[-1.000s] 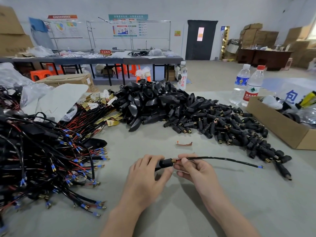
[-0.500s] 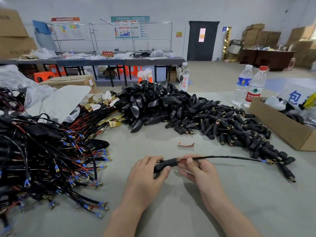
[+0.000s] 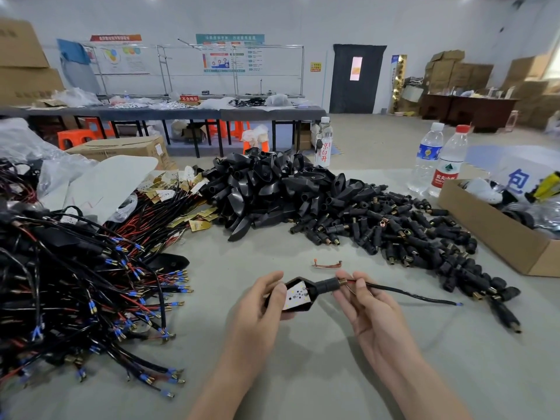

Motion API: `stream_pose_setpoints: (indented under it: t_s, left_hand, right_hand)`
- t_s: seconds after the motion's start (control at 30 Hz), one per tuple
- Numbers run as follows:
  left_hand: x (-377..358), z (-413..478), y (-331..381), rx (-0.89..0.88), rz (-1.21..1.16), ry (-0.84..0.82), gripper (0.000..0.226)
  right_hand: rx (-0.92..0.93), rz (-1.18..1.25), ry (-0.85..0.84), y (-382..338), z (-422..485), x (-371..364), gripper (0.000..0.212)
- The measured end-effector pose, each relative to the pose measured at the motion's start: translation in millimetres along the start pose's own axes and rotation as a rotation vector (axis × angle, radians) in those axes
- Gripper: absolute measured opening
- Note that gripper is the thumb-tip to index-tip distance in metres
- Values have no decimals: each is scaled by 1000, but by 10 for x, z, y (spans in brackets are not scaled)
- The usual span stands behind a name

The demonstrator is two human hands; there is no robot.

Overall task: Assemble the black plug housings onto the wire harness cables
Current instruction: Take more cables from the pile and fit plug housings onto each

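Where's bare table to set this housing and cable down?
Bare table: front right, between the right hand, plug pile and cardboard box; also, narrower, front left, between left hand and harness tangle. Crowded: far centre, whole left side.

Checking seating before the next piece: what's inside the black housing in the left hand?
A white board with small dots lies in the open black housing. The left hand covers the housing's left edge; anything beneath the board is hidden.

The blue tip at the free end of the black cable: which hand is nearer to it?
Right. The right hand pinches the cable left of the blue tip; the left hand grips the black housing farther left.
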State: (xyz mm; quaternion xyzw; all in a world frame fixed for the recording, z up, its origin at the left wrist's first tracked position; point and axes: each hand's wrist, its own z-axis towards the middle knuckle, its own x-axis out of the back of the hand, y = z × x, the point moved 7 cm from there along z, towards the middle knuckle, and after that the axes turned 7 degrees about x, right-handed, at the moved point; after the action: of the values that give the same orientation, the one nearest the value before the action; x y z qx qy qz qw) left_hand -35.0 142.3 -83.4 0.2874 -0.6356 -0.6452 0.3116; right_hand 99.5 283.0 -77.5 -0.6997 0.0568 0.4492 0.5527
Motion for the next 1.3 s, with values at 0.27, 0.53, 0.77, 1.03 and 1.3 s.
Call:
stream_pose_setpoints:
  t_s: [0.27,0.53,0.77,1.03,1.3]
  left_hand:
    - [15,23,20,92,-218,-49,16]
    - [41,31,-12,99,-249,-21,15]
    - [62,14,8,95,-265,0,15]
    - [56,-6,30,122,-247,6,15]
    - [53,-32,18,124,-230,-16,16]
  right_hand:
    - [-28,39,-39,27,-11,-36,21]
    - [-46,81,-3,18,-40,-14,18]
    - [-18,55,42,42,-40,18,16]
    - [-10,2,75,20,-72,77,27]
    - [-24,-45,62,-7,-119,110,21]
